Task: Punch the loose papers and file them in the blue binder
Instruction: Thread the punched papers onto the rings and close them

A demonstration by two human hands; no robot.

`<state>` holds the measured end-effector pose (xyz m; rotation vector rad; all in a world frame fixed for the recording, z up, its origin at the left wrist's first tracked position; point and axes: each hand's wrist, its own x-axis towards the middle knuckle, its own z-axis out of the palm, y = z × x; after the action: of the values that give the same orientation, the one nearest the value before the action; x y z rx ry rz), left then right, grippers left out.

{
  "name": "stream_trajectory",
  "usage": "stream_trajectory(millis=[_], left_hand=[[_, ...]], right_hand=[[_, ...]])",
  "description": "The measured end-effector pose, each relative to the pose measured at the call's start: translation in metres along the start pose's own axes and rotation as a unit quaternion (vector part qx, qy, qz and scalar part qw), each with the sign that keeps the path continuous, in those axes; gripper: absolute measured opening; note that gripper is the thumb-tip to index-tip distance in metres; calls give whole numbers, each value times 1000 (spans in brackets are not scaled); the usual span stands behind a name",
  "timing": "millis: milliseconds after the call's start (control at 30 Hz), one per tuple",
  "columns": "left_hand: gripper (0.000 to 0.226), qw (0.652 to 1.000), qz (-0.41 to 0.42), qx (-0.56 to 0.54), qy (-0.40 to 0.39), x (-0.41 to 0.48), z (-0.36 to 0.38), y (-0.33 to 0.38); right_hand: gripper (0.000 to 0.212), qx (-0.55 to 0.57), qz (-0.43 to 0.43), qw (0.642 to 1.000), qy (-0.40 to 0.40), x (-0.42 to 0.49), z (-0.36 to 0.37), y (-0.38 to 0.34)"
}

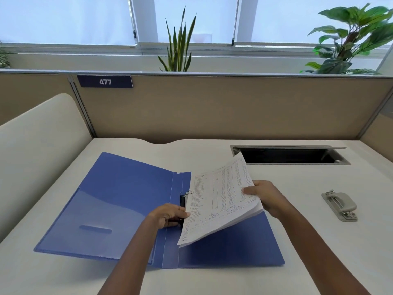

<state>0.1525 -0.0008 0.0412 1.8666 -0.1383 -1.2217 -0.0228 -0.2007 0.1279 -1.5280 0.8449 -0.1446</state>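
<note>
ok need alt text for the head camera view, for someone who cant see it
A person's right hand holds a stack of printed papers tilted over an open blue binder on a white desk, while the left hand rests at the binder's ring mechanism. A grey hole punch sits apart to the right.

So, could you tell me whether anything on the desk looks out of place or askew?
Nothing is spilled or damaged. The papers sit tilted over the open binder, right edge lifted by the right hand, left edge at the rings by the left hand. The punch lies apart.
</note>
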Motion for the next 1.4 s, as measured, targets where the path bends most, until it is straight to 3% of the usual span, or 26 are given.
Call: stream_trajectory(millis=[300, 433, 633, 1033, 1400], left_hand=[[9, 999, 0, -34, -19, 7, -1, -5], [9, 999, 15, -36, -11, 10, 2, -8], [38, 998, 48, -29, 12, 10, 8, -9], [37, 994, 100, 29, 43, 5, 26, -17], [20, 979, 158, 57, 112, 1, 29, -21]], right_hand=[[9, -9, 17, 1000, 13, 5, 3, -5], [19, -10, 17, 1000, 11, 7, 3, -9], [32, -17, 24, 1000, 3, 4, 3, -16], [31, -49, 29, 998, 4, 0, 3, -24], [35, -114, 76, 989, 44, 9, -9, 12]])
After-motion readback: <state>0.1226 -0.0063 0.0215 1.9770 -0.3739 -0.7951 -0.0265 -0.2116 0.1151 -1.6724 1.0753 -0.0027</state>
